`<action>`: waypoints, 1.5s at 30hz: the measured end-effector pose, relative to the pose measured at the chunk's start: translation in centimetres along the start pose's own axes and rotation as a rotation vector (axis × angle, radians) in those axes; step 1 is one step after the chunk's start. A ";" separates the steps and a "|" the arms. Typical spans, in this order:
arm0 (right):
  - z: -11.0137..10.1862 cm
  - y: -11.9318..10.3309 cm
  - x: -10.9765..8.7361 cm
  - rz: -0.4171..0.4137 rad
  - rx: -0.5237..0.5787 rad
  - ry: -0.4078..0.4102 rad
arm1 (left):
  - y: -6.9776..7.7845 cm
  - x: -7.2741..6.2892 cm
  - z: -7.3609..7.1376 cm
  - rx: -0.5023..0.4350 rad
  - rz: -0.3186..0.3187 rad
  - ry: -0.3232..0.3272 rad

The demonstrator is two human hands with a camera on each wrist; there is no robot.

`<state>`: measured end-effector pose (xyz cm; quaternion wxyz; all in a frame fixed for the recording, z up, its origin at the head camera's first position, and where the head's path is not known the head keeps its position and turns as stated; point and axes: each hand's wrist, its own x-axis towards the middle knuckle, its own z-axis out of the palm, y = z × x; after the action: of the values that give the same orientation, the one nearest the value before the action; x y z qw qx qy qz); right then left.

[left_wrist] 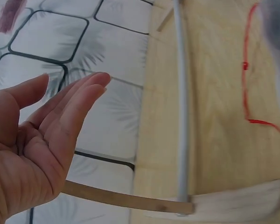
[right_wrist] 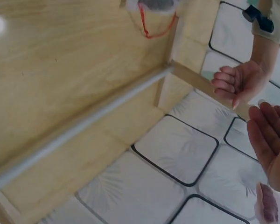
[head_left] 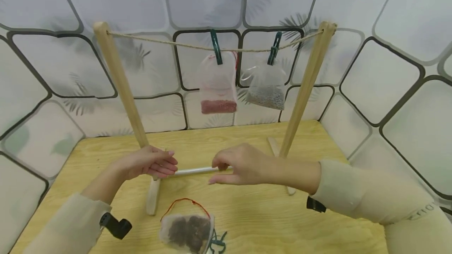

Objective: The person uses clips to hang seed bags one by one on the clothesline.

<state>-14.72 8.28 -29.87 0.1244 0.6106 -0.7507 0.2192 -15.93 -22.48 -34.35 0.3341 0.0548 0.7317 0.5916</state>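
My left hand (head_left: 152,162) is held palm up beside the left post, its fingers loosely bent and nothing in them. Opposite it, my right hand (head_left: 240,164) hovers in front of the white crossbar (head_left: 195,171), thumb apart from the bent fingers. The right wrist view also shows no object in the right hand (right_wrist: 273,144). Nearest below them on the table lies a sheer drawstring bag (head_left: 187,232) with dark lumps inside and a red cord (left_wrist: 246,65). A dark green clothespin (head_left: 218,242) lies against its right side.
Two wooden posts (head_left: 121,85) hold up a rope (head_left: 152,39). Green clothespins (head_left: 216,46) hang two sheer bags from it, one with pink grains (head_left: 219,106), one with grey grains (head_left: 266,97). Flat wooden feet (head_left: 153,197) stand on the table (head_left: 318,222). Patterned fabric walls surround it.
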 end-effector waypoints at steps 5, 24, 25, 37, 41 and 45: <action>2.3 -0.6 -2.2 0.512 0.436 -0.199 | -2.9 -0.5 0.6 -0.055 -0.024 -0.031; 8.5 -0.9 -5.5 1.076 0.681 -0.624 | -12.1 -4.2 0.4 -0.068 -0.152 -0.042; 8.8 -0.9 -5.6 1.077 0.689 -0.656 | -12.3 -4.2 0.6 -0.051 -0.146 -0.043; 12.9 -1.4 -5.3 1.082 0.567 -0.873 | -13.4 -2.8 2.5 -0.047 -0.125 -0.086; 13.4 -1.8 -4.6 1.038 0.473 -0.923 | -13.8 -2.2 3.6 -0.008 -0.136 0.006; 13.8 -2.3 -3.8 1.023 0.373 -0.951 | -13.8 -1.7 4.6 0.033 -0.151 0.139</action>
<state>-10.51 4.51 -43.25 -0.4401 0.2233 -0.8656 0.0850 -7.74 -23.49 -46.46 0.3254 -0.0364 0.7647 0.5550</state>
